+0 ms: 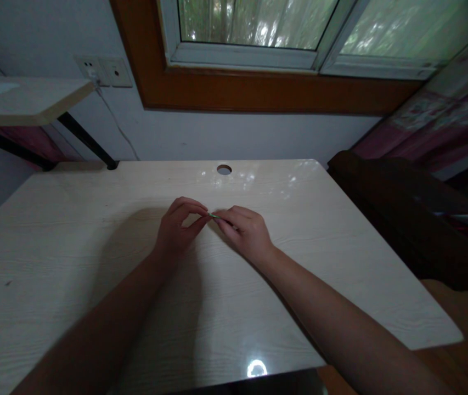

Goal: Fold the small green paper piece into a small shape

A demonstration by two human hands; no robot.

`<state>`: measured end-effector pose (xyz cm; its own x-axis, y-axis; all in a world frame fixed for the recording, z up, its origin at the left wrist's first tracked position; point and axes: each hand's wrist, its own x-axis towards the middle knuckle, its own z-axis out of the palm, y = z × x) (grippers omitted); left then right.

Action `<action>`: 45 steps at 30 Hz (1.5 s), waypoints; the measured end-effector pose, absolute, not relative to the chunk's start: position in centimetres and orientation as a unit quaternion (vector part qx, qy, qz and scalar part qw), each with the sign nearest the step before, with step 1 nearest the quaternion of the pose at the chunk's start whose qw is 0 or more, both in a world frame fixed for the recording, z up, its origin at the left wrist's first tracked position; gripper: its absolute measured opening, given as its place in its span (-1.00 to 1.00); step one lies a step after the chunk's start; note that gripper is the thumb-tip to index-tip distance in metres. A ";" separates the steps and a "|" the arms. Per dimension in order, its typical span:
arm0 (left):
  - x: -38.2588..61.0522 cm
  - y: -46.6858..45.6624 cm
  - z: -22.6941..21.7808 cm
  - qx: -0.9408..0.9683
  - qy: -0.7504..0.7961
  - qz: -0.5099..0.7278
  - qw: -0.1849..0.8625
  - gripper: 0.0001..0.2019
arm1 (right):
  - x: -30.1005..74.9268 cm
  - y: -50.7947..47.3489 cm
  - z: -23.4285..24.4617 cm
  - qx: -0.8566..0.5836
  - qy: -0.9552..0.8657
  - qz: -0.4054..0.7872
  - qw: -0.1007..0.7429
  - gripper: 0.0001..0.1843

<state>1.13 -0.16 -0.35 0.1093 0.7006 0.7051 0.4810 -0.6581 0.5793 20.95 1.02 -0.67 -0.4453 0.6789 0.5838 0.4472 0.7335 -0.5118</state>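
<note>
Above the middle of the table, my two hands meet at a small, thin, green item point(214, 216) whose kind I cannot make out. My left hand point(178, 222) is closed in a pinch, thumb and fingertips together at the item's left end. From the other side, my right hand point(248, 227) holds it between thumb and fingers, which cover most of it. Only a short, shiny green piece shows between the fingertips.
The pale wood-grain table point(234, 307) has a round cable hole point(224, 170) near its back edge. At the left stands a raised shelf point(32, 104) on black legs. A white cable point(116, 123) hangs from a wall socket point(102, 71). Dark furniture point(398, 219) stands beyond the right edge.
</note>
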 end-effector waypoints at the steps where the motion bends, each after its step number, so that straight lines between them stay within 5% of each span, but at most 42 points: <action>1: 1.1 -0.1 -0.4 0.739 0.399 0.532 0.106 -0.94 | 20.9 1.0 -0.7 -0.335 -0.838 0.146 0.405 -0.75; 10: 0.9 0.0 -1.0 0.742 0.408 0.514 0.134 -0.93 | 21.0 1.1 -0.8 -0.333 -0.833 0.175 0.405 -0.76; 22: 1.0 -0.3 -2.0 0.675 0.428 0.543 0.258 -0.60 | 21.0 1.0 -0.5 -0.329 -0.832 0.209 0.394 -0.76; 39: 1.0 -0.5 -1.1 0.660 0.361 0.571 0.327 -0.80 | 21.7 1.2 -0.6 -0.324 -0.830 0.135 0.435 -0.75; 45: 1.1 -0.5 -1.3 0.565 0.346 0.548 0.510 -0.76 | 22.0 1.2 -0.7 -0.304 -0.837 0.098 0.445 -0.68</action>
<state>1.11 -0.45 -1.26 0.1594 0.9503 0.2674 -0.1689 -0.2406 0.9558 21.97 1.18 -0.70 -0.4187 0.5964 0.6848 0.4219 0.7956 -0.4349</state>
